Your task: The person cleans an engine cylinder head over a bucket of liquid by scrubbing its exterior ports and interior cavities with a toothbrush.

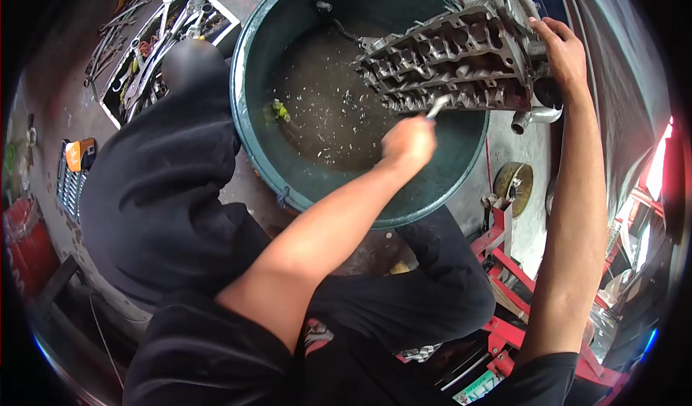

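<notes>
My left hand (408, 145) is closed around a small tool with a pale, motion-blurred end (438, 106); its exact kind I cannot make out. That end is at the lower edge of a metal engine cylinder head (450, 71), whose rows of valve-train recesses face me. At its right end, my right hand (564, 54) grips the cylinder head, fingers over the top corner. The head is tilted above the right side of a big green tub (249, 121), its left end over murky liquid (328, 103) with pale bits and a yellow-green scrap (281, 110) floating in it.
Beside the tub at left crouches a person in dark clothes (158, 183). Behind them are a white-edged tray of wrenches (229, 18), and a socket set (71, 183). Red metal frames (497, 233) and a round metal can (513, 190) stand at lower right. Grey sheeting (620, 60) hangs at right.
</notes>
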A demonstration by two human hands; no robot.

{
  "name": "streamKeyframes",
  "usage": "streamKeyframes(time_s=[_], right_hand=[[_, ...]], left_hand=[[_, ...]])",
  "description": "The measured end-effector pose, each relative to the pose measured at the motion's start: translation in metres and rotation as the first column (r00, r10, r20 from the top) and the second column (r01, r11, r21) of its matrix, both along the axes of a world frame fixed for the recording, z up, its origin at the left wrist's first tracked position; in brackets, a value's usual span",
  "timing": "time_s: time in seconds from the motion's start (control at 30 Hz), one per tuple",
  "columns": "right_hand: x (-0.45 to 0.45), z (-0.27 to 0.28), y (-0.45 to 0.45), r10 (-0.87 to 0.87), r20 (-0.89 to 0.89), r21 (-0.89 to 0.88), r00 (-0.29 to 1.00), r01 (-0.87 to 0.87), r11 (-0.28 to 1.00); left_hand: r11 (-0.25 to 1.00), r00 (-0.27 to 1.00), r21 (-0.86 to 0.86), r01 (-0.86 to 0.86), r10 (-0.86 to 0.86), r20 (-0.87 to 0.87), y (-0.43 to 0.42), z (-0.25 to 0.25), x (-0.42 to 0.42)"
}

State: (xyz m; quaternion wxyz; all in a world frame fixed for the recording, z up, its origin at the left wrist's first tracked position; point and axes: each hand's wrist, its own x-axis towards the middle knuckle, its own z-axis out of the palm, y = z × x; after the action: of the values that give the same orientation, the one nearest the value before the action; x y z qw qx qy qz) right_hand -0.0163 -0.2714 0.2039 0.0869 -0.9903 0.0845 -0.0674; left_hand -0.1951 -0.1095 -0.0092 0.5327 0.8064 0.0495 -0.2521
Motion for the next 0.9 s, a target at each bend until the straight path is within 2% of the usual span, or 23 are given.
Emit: streamKeyframes(time_s=[0.03,0.07,0.13,0.2,0.27,0.3,0.33,0.43,0.5,0.63,0.7,0.77,0.83,0.87,0.9], right_hand=[[0.002,0.0,-0.002,0.002,0.003,0.004,1.0,-0.002,1.0],[-0.001,-0.004,-0.004,0.003,-0.008,0.008,1.0,-0.003,1.0],[0.002,-0.003,-0.002,-0.004,-0.022,0.018,1.0,0.004,1.0],[-0.002,-0.002,0.0,-0.037,-0.029,0.053,0.999,0.038,0.998],[-0.007,0.0,0.004,-0.037,-0.028,0.053,0.999,0.038,0.998],[-0.008,0.001,0.006,-0.04,-0.029,0.001,0.999,0.04,0.999],[-0.005,0.003,0.007,-0.035,-0.027,-0.053,0.999,0.034,0.998],[-0.005,0.0,0.007,-0.05,-0.039,0.021,0.998,0.051,0.998],[-0.002,-0.002,0.001,-0.014,-0.023,0.048,1.0,0.016,0.999],[-0.002,0.002,0.007,-0.02,-0.018,0.01,1.0,0.02,1.0],[-0.004,0.0,0.003,0.028,-0.02,0.027,0.999,-0.028,0.999],[-0.008,0.001,0.009,-0.012,-0.044,0.035,0.999,0.014,0.999],[-0.003,0.003,0.011,-0.007,-0.049,0.019,0.999,0.008,1.0],[-0.002,0.003,0.009,-0.012,-0.049,0.011,0.999,0.013,1.0],[-0.003,0.003,0.011,-0.045,-0.042,0.005,0.998,0.045,0.999]], left_hand=[[0.998,0.971,-0.051,-0.042,0.029,-0.238,0.01,-0.013,-0.006],[0.997,0.945,-0.01,-0.071,0.064,-0.321,0.015,-0.025,-0.013],[0.996,0.948,-0.041,-0.079,0.062,-0.313,0.015,-0.013,-0.013],[0.984,0.963,-0.145,-0.106,0.065,-0.262,-0.008,0.0,-0.001],[0.988,0.994,-0.14,0.063,-0.074,-0.077,-0.072,-0.04,0.013],[0.955,0.946,-0.248,-0.162,0.079,-0.314,-0.07,-0.023,0.015],[0.867,0.817,-0.296,-0.401,0.193,-0.544,-0.07,-0.006,0.022],[0.907,0.866,-0.297,-0.298,0.125,-0.484,-0.079,-0.027,-0.001],[0.933,0.909,-0.249,-0.26,0.15,-0.39,-0.076,-0.038,-0.004],[0.935,0.905,-0.217,-0.281,0.183,-0.385,-0.062,0.007,-0.014],[0.96,0.947,-0.209,-0.185,0.117,-0.299,-0.077,-0.021,0.011],[0.972,0.968,-0.202,-0.118,0.068,-0.243,-0.08,-0.035,0.028],[0.993,0.99,-0.113,-0.025,0.009,-0.141,-0.086,-0.047,-0.003],[0.99,0.968,-0.046,-0.13,0.117,-0.221,-0.064,-0.016,-0.013],[0.986,0.978,-0.11,-0.122,0.1,-0.184,-0.068,-0.031,-0.018]])
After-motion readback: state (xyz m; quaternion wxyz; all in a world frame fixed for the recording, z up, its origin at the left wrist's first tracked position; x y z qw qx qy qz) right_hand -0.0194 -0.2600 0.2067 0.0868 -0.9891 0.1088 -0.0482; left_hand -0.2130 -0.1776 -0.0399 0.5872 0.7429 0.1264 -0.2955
